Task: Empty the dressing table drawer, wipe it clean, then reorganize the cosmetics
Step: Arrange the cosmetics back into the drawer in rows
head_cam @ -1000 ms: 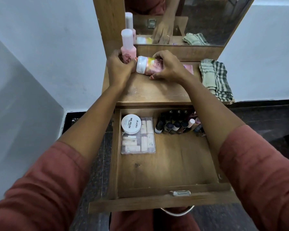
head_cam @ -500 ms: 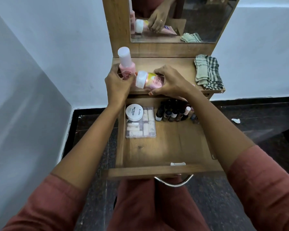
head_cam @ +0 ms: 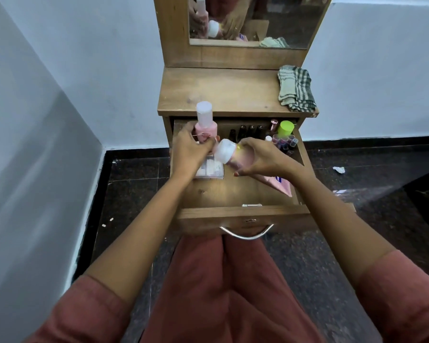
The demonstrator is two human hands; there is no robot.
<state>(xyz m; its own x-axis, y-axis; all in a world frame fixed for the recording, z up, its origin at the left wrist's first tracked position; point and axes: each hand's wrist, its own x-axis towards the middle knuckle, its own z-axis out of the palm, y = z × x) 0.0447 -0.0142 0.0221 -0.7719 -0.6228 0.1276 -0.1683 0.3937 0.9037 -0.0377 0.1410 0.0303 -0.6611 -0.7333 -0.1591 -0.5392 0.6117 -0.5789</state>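
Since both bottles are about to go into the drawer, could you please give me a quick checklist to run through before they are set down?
1. Left hand grips the upright pink bottle: ok.
2. Right hand grips the tilted white-capped bottle: ok.
3. Both caps on: ok.
4. Bare drawer floor at the front: ok.
5. Clear plastic box lies under the hands, so not a free spot: not ok.
6. Drawer wiped: cannot tell.
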